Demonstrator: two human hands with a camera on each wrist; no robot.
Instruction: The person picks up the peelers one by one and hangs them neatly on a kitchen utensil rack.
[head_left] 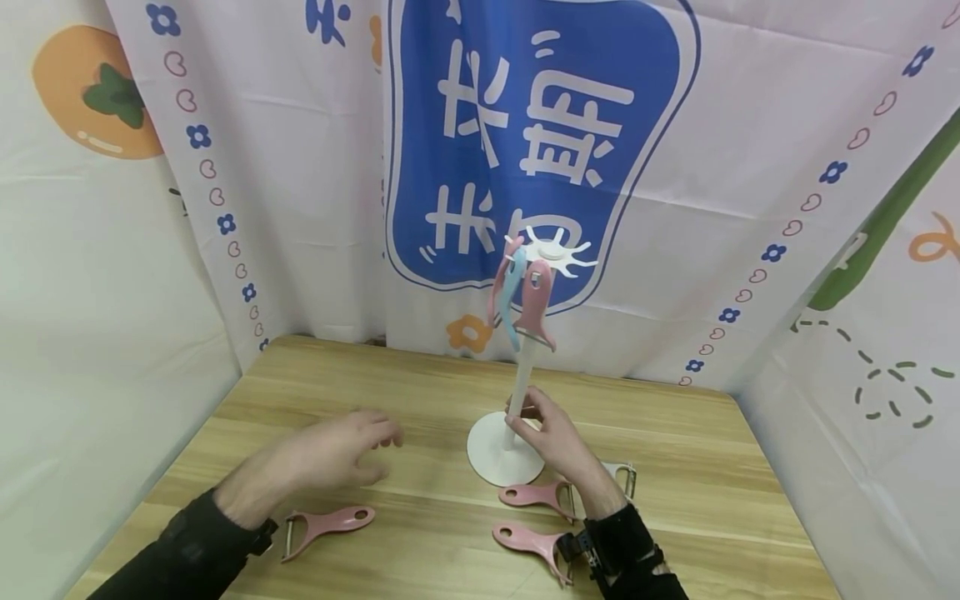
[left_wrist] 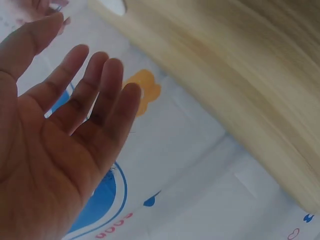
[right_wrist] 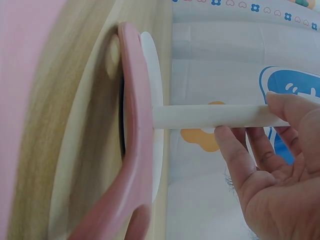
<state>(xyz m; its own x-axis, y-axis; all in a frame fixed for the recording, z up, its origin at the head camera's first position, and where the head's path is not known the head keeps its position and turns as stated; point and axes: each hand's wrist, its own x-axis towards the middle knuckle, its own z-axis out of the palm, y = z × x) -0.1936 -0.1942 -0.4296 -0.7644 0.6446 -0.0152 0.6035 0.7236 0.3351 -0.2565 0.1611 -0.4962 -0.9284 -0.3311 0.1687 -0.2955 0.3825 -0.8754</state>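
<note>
White hanging rack upright on the table at 12 o'clock, two pink peelers and a blue peeler hooked between 7 and 9 o'clock of its hub. Right hand curled round the post, apparently steadying it; left hand loosely spread, holding nothing, at 9 o'clock, near a loose pink peeler. Called for next, probably: firm support against that lopsided load.

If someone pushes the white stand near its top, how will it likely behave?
The white stand may tip fairly easily, being tall with peelers hanging up high. Its wide, round base probably gives some steadiness. The straight post looks rather stiff.
</note>
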